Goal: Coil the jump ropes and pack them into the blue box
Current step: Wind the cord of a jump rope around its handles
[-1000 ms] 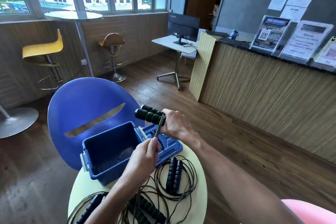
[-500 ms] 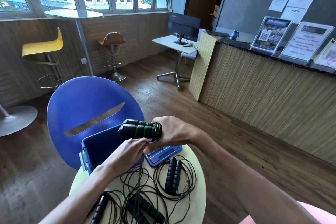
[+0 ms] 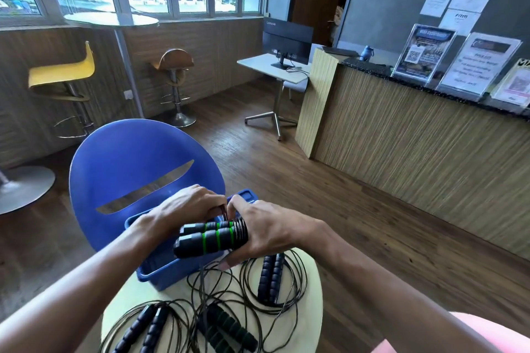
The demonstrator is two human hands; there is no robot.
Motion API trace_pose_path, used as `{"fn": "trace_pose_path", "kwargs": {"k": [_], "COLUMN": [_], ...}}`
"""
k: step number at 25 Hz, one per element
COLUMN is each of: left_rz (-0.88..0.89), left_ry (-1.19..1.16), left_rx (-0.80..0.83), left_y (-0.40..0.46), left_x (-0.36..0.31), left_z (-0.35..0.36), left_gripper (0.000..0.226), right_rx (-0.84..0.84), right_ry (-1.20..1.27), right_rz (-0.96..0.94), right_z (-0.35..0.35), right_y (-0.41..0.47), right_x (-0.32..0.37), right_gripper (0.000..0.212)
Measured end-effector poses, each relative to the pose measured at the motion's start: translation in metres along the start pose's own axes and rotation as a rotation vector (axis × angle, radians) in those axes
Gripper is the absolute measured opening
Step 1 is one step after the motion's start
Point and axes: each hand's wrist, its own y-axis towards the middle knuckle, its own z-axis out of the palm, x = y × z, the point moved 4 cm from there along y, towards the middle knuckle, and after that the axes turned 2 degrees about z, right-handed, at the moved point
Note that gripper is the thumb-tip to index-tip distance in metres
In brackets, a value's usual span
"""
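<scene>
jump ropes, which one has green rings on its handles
The jump rope held in both hands above the blue box; the ropes on the table show no bright rings.

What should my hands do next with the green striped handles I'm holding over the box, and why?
Probably keep winding the loose cord. The right hand grips the paired green-striped handles above the blue box, the left hand pinches cord at their end, and a strand hangs down to the table, so the coil looks unfinished.

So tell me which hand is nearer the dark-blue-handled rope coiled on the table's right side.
Right. The right hand is just above that rope; the left hand is farther, over the blue box.
</scene>
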Motion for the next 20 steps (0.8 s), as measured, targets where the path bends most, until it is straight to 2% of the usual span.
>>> {"fn": "trace_pose_path", "kwargs": {"k": [4,6,10,13,15,16,18,20], "left_rz": [0.087,0.026,-0.140,-0.288,-0.379,-0.386,-0.425,-0.543], "left_ry": [0.221,0.340,0.487,0.426,0.400,0.322,0.168,-0.180], "left_rx": [-0.026,0.091,0.171,0.111,0.016,-0.076,-0.236,-0.338], "left_y": [0.013,0.016,0.009,-0.005,-0.015,-0.019,-0.029,-0.040], "left_x": [-0.014,-0.037,-0.064,-0.066,-0.066,-0.069,-0.080,-0.091], "left_z": [-0.024,-0.034,-0.047,-0.046,-0.044,-0.041,-0.036,-0.023], "left_gripper": [0.023,0.015,0.014,0.009,0.026,0.034,0.033,0.029], "right_rx": [0.071,0.076,-0.084,-0.213,-0.259,-0.286,-0.365,-0.436], "right_ry": [-0.128,-0.168,-0.160,-0.174,-0.197,-0.202,-0.194,-0.184], "right_rz": [0.090,0.129,0.155,0.128,0.117,0.119,0.118,0.115], "right_z": [0.006,0.009,0.005,-0.001,0.001,0.002,0.001,-0.002], "right_y": [0.012,0.018,0.022,0.026,0.033,0.037,0.040,0.041], "right_x": [-0.009,-0.016,-0.032,-0.032,-0.031,-0.033,-0.039,-0.044], "right_gripper": [0.083,0.090,0.060,0.058,0.055,0.053,0.050,0.054]}}
